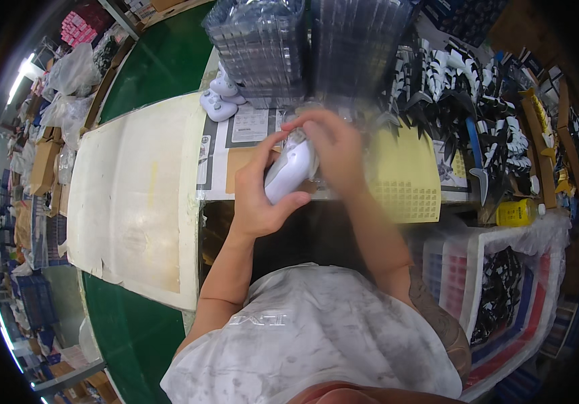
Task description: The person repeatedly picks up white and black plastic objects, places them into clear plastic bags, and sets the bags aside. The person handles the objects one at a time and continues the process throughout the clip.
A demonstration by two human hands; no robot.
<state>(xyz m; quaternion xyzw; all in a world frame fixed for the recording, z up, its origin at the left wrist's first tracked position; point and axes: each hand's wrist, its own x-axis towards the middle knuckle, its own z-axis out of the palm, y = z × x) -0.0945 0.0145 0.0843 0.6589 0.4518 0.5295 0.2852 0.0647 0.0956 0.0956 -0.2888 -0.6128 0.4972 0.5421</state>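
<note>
A smooth white plastic game controller or similar handset (291, 169) is held above the near edge of the worktable. My left hand (261, 189) grips its lower left side, thumb beneath and fingers curled at the top. My right hand (331, 146), somewhat blurred, has its fingertips at the upper end, partly hiding something greyish there; whether it grips is unclear. More white game controllers (219, 104) lie at the back left of the table. Behind my hands stand stacked clear plastic trays (264, 55), and a sheet of yellow stickers (407, 177) hangs over the table edge at right.
Black and white jointed plastic toys (451, 81) are heaped at the back right. A yellow bottle (515, 212) lies near the right edge, above a striped, plastic-lined bin (476, 283). A cream board (133, 197) spans the left, beside a green surface (153, 60).
</note>
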